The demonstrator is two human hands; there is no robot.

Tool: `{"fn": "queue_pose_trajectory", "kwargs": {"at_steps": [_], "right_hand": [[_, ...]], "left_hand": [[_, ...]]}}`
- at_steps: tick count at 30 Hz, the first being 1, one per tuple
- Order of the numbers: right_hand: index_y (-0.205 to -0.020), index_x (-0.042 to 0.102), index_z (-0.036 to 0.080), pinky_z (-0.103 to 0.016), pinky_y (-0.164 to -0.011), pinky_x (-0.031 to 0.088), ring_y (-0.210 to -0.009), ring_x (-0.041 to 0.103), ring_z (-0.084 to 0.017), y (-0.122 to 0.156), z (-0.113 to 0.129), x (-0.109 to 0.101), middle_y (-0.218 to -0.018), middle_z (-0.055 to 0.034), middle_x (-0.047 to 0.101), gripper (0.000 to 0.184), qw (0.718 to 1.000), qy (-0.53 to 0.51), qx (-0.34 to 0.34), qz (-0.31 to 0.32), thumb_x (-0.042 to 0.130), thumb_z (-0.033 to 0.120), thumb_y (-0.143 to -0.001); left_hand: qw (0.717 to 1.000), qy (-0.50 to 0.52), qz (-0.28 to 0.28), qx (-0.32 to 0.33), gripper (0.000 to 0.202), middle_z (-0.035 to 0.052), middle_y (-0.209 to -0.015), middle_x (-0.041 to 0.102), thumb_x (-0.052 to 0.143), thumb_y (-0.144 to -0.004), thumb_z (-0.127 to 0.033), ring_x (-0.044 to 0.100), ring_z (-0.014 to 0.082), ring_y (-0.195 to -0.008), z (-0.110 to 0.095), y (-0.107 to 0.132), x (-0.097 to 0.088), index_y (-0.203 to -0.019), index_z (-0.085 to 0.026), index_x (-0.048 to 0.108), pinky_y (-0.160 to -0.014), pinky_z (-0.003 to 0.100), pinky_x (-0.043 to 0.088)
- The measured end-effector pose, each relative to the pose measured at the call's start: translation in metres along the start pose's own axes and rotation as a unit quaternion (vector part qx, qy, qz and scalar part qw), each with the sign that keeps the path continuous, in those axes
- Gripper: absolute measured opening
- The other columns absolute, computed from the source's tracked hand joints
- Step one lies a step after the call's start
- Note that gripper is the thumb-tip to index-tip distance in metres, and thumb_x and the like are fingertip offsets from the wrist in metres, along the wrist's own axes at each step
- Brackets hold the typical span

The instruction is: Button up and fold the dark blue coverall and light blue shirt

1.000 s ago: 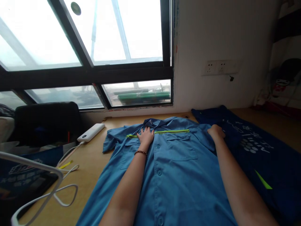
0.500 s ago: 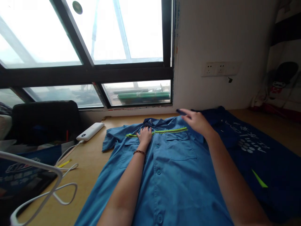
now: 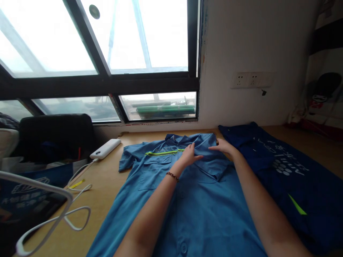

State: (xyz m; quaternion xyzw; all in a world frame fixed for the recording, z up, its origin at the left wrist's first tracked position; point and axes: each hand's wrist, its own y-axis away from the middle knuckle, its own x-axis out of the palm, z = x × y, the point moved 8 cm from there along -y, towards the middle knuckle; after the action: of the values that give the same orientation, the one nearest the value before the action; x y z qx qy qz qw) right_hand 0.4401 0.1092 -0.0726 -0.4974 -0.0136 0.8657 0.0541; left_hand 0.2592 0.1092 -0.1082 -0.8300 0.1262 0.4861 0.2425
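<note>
A blue short-sleeved button-up work shirt (image 3: 158, 178) with a yellow-green stripe across the chest lies front up. Its right-side sleeve is folded inward over the chest, covering part of the stripe and the pocket. My left hand (image 3: 187, 156), with a beaded bracelet at the wrist, lies open on the shirt near the stripe, thumb apart from the fingers. At the folded shoulder edge, my right hand (image 3: 225, 147) has its thumb on top of the cloth and its fingers at the far side, gripping the shirt; the fingertips are partly hidden.
A dark blue garment (image 3: 268, 171) with white print lies on the right of the wooden table (image 3: 99, 189). At left are a white power bank (image 3: 105, 149), its white cable (image 3: 76, 208) and a blue printed bag (image 3: 29, 192). Behind stand the window (image 3: 150, 82) and a wall socket (image 3: 246, 80).
The shirt's right-side sleeve has been folded inward over the chest. My left hand has moved right along the stripe, and my right hand has come down onto the folded edge.
</note>
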Motion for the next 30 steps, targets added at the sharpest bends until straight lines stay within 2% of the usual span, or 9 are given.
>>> {"fn": "queue_pose_trajectory", "kwargs": {"at_steps": [3, 5, 9, 12, 16, 19, 23, 27, 30], "right_hand": [[-0.104, 0.056, 0.015, -0.025, -0.075, 0.042, -0.092, 0.057, -0.022, 0.001, -0.030, 0.003, -0.097, -0.0102, 0.062, 0.036, 0.991, 0.018, 0.079, -0.106, 0.059, 0.026, -0.070], [-0.109, 0.051, 0.009, -0.030, -0.077, 0.041, -0.096, 0.054, -0.025, 0.006, -0.052, 0.001, -0.100, -0.0176, 0.059, 0.034, 0.980, 0.033, 0.126, -0.153, 0.046, 0.022, -0.079], [-0.116, 0.043, 0.003, -0.033, -0.075, 0.041, -0.095, 0.054, -0.027, 0.011, -0.078, -0.005, -0.099, -0.0223, 0.056, 0.040, 0.962, 0.043, 0.179, -0.199, 0.035, 0.025, -0.084], [-0.122, 0.039, 0.009, -0.032, -0.083, 0.036, -0.105, 0.048, -0.025, 0.003, -0.060, -0.002, -0.114, -0.0186, 0.050, 0.043, 0.965, 0.063, 0.121, -0.225, 0.030, 0.030, -0.086], [-0.125, 0.038, 0.018, -0.036, -0.096, 0.024, -0.120, 0.030, -0.023, -0.010, -0.021, 0.037, -0.130, -0.0095, 0.039, 0.046, 0.979, 0.142, -0.028, -0.141, 0.032, 0.039, -0.085], [-0.125, 0.040, 0.022, -0.041, -0.097, 0.020, -0.122, 0.025, -0.024, -0.012, -0.029, 0.066, -0.134, -0.0055, 0.034, 0.052, 0.984, 0.171, 0.001, -0.058, 0.028, 0.051, -0.083], [-0.126, 0.038, 0.025, -0.043, -0.097, 0.018, -0.122, 0.024, -0.025, -0.013, -0.043, 0.070, -0.135, -0.0034, 0.032, 0.055, 0.982, 0.178, 0.033, -0.055, 0.023, 0.056, -0.082], [-0.122, 0.043, 0.026, -0.046, -0.095, 0.019, -0.119, 0.028, -0.027, -0.011, -0.049, 0.065, -0.132, -0.0039, 0.037, 0.052, 0.977, 0.183, 0.068, -0.089, 0.026, 0.055, -0.082], [-0.121, 0.045, 0.025, -0.048, -0.094, 0.020, -0.118, 0.028, -0.027, -0.010, -0.049, 0.067, -0.131, -0.0048, 0.038, 0.051, 0.974, 0.187, 0.078, -0.104, 0.027, 0.054, -0.082]], "left_hand": [[0.997, -0.061, 0.032, -0.025, 0.090, 0.0160, -0.140, 0.014, 0.051, -0.065, -0.061, 0.015, 0.0359, -0.126, -0.008, 0.010, 0.025, -0.134, -0.018, 0.013, -0.095, 0.053, 0.022], [0.995, -0.083, 0.044, -0.016, 0.085, 0.0138, -0.141, 0.013, 0.044, -0.068, -0.063, 0.010, 0.0361, -0.127, -0.012, 0.016, 0.033, -0.134, -0.020, 0.013, -0.096, 0.057, 0.017], [0.995, -0.082, 0.054, 0.016, 0.070, 0.0122, -0.135, 0.030, 0.039, -0.071, -0.063, 0.021, 0.0330, -0.125, -0.011, 0.016, 0.030, -0.127, -0.021, 0.034, -0.099, 0.050, 0.019], [0.998, -0.048, 0.029, 0.034, 0.051, 0.0097, -0.122, 0.047, 0.041, -0.077, -0.051, 0.041, 0.0248, -0.114, -0.002, 0.006, 0.010, -0.119, -0.021, 0.043, -0.095, 0.036, 0.032], [0.989, -0.064, -0.122, -0.049, 0.036, 0.0098, -0.117, 0.050, 0.036, -0.084, -0.031, 0.045, 0.0185, -0.109, 0.045, -0.002, -0.043, -0.115, -0.016, 0.046, -0.092, 0.029, 0.035], [0.958, -0.143, -0.198, -0.148, 0.040, 0.0104, -0.130, 0.038, 0.036, -0.083, -0.027, 0.029, 0.0220, -0.122, 0.094, 0.013, -0.072, -0.122, -0.015, 0.040, -0.100, 0.037, 0.024], [0.929, -0.178, -0.144, -0.291, 0.043, 0.0121, -0.123, 0.047, 0.033, -0.083, -0.035, 0.034, 0.0291, -0.116, 0.152, 0.033, -0.070, -0.121, -0.017, 0.042, -0.093, 0.046, 0.028], [0.910, -0.198, -0.156, -0.329, 0.047, 0.0157, -0.116, 0.050, 0.031, -0.082, -0.046, 0.046, 0.0320, -0.101, 0.170, 0.028, -0.075, -0.119, -0.020, 0.044, -0.078, 0.044, 0.038], [0.919, -0.171, -0.090, -0.345, 0.042, 0.0139, -0.103, 0.057, 0.043, -0.075, -0.050, 0.052, 0.0299, -0.092, 0.183, 0.016, -0.077, -0.106, -0.023, 0.054, -0.071, 0.039, 0.040]]}}
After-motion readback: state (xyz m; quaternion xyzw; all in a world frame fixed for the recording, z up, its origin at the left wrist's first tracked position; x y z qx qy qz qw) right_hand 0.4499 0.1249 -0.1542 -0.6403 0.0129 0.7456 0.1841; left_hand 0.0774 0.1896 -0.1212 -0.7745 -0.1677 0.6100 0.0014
